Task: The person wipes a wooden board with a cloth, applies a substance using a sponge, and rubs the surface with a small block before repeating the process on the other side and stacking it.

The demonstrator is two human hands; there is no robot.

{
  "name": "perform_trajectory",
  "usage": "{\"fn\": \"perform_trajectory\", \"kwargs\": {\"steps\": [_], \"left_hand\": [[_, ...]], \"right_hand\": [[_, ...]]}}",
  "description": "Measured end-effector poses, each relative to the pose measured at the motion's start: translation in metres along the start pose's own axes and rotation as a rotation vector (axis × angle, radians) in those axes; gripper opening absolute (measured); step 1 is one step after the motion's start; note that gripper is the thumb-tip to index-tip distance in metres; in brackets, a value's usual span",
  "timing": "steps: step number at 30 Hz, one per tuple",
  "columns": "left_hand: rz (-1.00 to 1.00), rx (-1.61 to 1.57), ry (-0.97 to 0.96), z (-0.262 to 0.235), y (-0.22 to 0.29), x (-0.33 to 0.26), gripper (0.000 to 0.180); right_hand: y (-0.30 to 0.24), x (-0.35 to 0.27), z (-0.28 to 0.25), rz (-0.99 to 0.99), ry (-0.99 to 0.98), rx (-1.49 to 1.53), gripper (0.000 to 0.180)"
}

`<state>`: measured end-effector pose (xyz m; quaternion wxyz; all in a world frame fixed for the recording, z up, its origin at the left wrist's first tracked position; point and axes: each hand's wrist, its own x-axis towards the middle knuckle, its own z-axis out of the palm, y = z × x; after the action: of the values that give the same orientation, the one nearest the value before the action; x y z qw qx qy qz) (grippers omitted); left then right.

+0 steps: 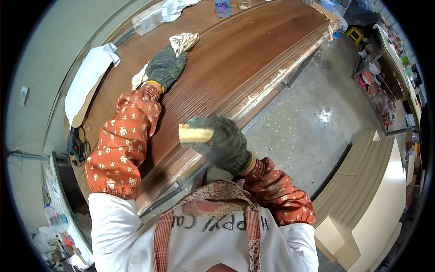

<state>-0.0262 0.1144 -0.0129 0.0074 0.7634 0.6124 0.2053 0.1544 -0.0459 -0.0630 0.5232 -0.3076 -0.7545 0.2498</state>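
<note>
My left hand (167,68), in a dark grey-green knit glove, lies over a whitish rag (183,42) on the brown wood-grain panel (244,63). The rag bunches out past the fingertips and again beside the wrist. Closer to my body, my right hand (224,144), in a similar glove, is closed around a pale yellow block (195,134), held near the panel's front edge. The glove hides the block's far end, and its exact kind is unclear. Slight blur covers this hand. Orange flowered sleeves cover both forearms.
A white sheet (88,84) lies at the panel's left, with a black corded tool (77,144) below it. A bottle (222,8) stands at the far edge. Stacked boards (362,177) are at right on the grey floor (303,118); shelving (385,86) holds supplies beyond.
</note>
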Motion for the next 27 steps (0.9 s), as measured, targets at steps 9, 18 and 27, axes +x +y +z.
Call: {"fn": "perform_trajectory", "kwargs": {"steps": [9,18,27], "left_hand": [[0.04,0.138,0.069,-0.013,-0.027,-0.012,0.05],[0.127,0.18,0.108,-0.01,-0.039,-0.01,0.046],[-0.02,0.191,-0.043,0.007,0.003,0.032,0.049]], "right_hand": [[0.154,0.086,-0.146,0.41,0.546,-0.115,0.048],[0.047,0.015,-0.034,-0.066,-0.019,0.019,0.047],[0.147,0.077,-0.169,0.44,0.321,0.179,0.045]]}}
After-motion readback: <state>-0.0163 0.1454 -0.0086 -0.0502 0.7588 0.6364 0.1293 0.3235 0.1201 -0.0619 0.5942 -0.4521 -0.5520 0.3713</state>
